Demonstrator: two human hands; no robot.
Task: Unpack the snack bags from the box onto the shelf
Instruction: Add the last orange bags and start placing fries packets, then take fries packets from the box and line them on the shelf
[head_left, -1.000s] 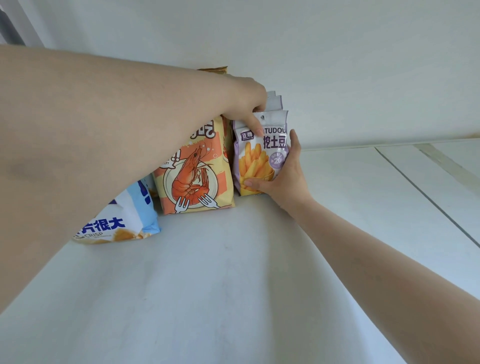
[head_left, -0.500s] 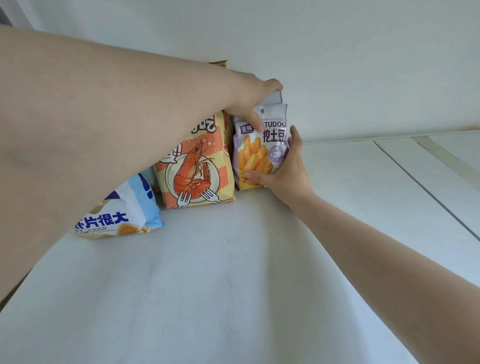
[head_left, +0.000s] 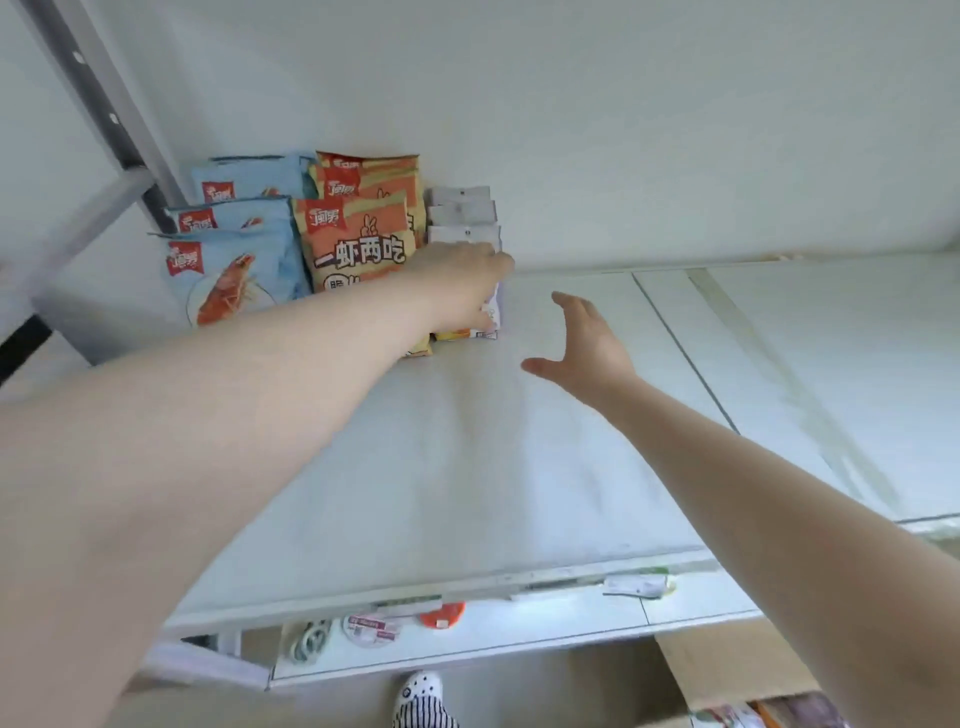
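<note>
On the white shelf (head_left: 467, 467), snack bags stand in rows at the back left. A purple-and-white fries bag (head_left: 492, 312) stands at the front of its row, with two more fries bags (head_left: 461, 213) behind it. My left hand (head_left: 460, 283) reaches over and grips the front fries bag, hiding most of it. To the right of that bag my right hand (head_left: 582, 345) hovers with fingers spread, touching nothing. Orange shrimp bags (head_left: 358, 239) and blue shrimp bags (head_left: 228, 275) stand to the left. The cardboard box (head_left: 727, 670) shows at the bottom right.
A grey metal upright (head_left: 104, 104) rises at the far left. A lower shelf (head_left: 571, 618) holds small packets and round lids (head_left: 371, 629). My shoe (head_left: 421, 699) is on the floor below. The shelf surface to the right of the bags is bare white boards.
My right hand has let go of the front fries bag and drawn back to the right, now open. The view has pulled back and down, showing the shelf edge and box.
</note>
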